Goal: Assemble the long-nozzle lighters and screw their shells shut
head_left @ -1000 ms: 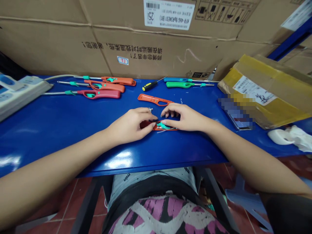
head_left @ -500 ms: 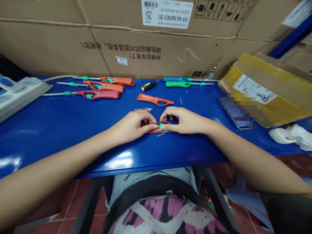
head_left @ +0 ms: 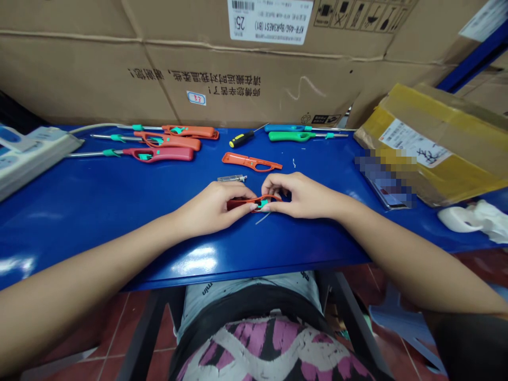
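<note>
Near the middle of the blue table, my left hand (head_left: 216, 207) grips the left part of an orange lighter shell (head_left: 237, 201) between thumb and fingers. My right hand (head_left: 296, 196) is closed at the shell's right part, its thumb on a small green trigger piece (head_left: 262, 203). A thin clear tube (head_left: 262, 218) sticks out below the shell. Just beyond my hands lie a transparent fuel tank (head_left: 231, 179) and a second orange shell half (head_left: 252, 161). My fingers hide much of the held shell.
Orange and red lighters (head_left: 162, 154) lie at the back left beside a white power strip (head_left: 32, 156). A screwdriver (head_left: 241, 139) and green and blue lighters (head_left: 291, 136) lie at the back. A phone (head_left: 384, 182) and taped box (head_left: 432, 143) are at right.
The held orange shell has tilted slightly, and the green piece shows more beside my right thumb. Both hands have barely shifted. The other objects stay where they were.
</note>
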